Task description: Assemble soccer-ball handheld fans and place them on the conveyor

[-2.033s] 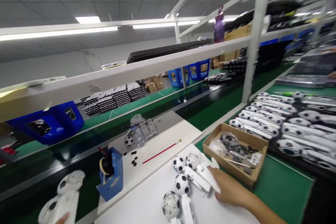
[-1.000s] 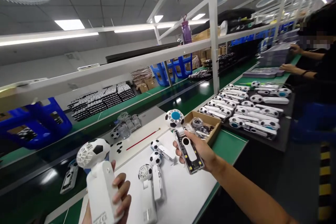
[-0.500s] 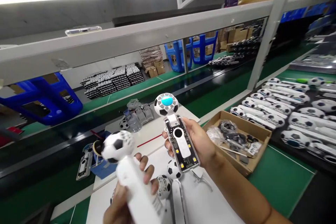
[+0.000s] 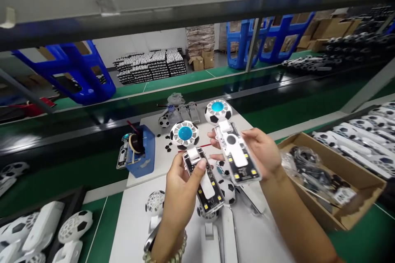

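My left hand (image 4: 180,187) is closed around a football-patterned handheld fan (image 4: 207,185), thumb pressed on its front. The fan has a round black-and-white head with a blue centre. Under its clear handle cover show a black circuit board and yellow squares. Close beside it, my right hand (image 4: 263,152) grips a second, matching fan (image 4: 237,154), tilted with the head up. Both board sides face me. Beneath my hands, more fans lie on the white board (image 4: 132,209), including a white handle (image 4: 228,234) and a grille head (image 4: 155,202), partly hidden by my left arm.
Right of my arm, a cardboard box (image 4: 367,209) holds cables and small parts. Rows of fans (image 4: 354,148) lie beyond it. A blue bin (image 4: 148,160) with a tape roll stands left, near small black pieces (image 4: 168,148). More fans (image 4: 43,226) sit lower left. A grey beam (image 4: 185,12) crosses above.
My view has turned down and left. The fan in my left hand has turned from its white back to its board side and come beside the right one. My right hand keeps its fan.
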Tool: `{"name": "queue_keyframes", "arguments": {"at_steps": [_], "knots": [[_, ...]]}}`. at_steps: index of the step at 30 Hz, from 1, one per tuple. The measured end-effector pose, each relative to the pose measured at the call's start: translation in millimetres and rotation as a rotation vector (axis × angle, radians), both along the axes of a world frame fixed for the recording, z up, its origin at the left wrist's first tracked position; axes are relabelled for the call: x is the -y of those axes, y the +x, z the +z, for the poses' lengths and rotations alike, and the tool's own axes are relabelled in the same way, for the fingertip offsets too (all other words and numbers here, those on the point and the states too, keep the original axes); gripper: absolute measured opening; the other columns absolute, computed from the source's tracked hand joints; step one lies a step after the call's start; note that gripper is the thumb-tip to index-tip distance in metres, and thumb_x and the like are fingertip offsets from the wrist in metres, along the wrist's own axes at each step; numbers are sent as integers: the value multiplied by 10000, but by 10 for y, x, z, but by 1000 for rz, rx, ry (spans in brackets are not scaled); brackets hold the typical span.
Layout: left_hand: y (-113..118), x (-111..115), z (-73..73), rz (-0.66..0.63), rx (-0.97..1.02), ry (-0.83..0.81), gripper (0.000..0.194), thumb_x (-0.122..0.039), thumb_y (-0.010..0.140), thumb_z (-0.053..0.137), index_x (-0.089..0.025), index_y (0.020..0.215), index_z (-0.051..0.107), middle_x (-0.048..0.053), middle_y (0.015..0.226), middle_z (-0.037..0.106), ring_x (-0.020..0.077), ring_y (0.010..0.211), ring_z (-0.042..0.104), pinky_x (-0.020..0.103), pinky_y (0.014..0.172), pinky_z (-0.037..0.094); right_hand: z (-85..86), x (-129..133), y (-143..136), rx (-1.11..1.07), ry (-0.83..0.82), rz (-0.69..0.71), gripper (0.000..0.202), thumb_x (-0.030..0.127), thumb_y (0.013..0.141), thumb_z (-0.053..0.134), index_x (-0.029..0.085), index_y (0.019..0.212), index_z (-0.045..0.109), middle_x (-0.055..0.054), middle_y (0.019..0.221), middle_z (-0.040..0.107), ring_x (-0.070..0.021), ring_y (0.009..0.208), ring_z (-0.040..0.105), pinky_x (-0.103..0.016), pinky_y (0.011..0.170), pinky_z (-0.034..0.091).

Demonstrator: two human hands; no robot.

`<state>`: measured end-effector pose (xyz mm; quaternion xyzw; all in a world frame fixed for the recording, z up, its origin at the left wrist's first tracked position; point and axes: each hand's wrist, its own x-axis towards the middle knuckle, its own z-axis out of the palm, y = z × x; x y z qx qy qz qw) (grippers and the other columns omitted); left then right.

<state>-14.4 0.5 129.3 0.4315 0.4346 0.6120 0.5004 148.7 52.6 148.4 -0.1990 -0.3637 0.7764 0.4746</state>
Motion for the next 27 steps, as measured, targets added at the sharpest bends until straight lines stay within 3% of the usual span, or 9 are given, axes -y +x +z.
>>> {"name": "queue_keyframes", "arguments": {"at_steps": [4,8,10,12,15,20,24,27], "knots": [[-83,12,38,19,102,-23,435,-338,721,712,-195,1106,570,69,1020,672,214,921,640,316,792,509,-24,4,-12,9,98,-85,405,378,842,390,158,1115,595,-89,1136,591,-193,1043,581,-368,914,470],[-168,-39,-19,-1,295,32,349,-401,705,715,-185,956,602,31,819,668,156,727,630,246,644,507,-169,-70,-88,-145,148,-23,500,454,753,640,235,1191,540,-42,1022,572,-141,873,577,-248,689,509],[-216,-78,-64,-149,437,130,399,-520,666,711,-174,826,591,0,660,606,117,585,577,216,558,484,-257,-107,-153,-244,139,87,607,490,671,736,272,1191,513,3,888,541,-107,755,543,-209,616,482],[-267,-112,-87,-362,564,178,536,-689,636,625,-180,795,561,-29,590,530,80,443,489,206,453,443,-321,-108,-222,-257,126,148,565,498,639,769,279,1101,529,30,806,504,-94,700,516,-220,622,481],[-348,-136,-77,-565,612,105,673,-823,656,410,-195,864,535,-37,560,473,90,355,437,233,366,410,-341,-26,-305,-10,223,72,420,385,675,776,238,982,530,8,853,540,-125,740,562,-281,676,503],[-427,-88,-84,-515,515,87,768,-833,604,452,-198,1030,521,13,643,547,185,500,590,303,459,505,-282,163,-359,544,423,-96,495,332,684,766,192,1093,525,-89,1066,616,-223,908,620,-352,797,502],[-414,-52,-179,-435,463,126,821,-818,539,535,-218,1099,553,59,691,603,266,647,634,362,518,540,-250,181,-328,662,612,-202,452,307,657,753,176,1042,556,-103,1038,635,-265,959,606,-378,827,489],[-377,-51,-247,-369,441,103,828,-809,522,556,-238,1120,580,70,698,627,295,706,639,381,540,549,-219,166,-271,611,814,-194,365,311,644,725,179,931,544,-98,962,623,-251,905,602,-351,791,485]]}}
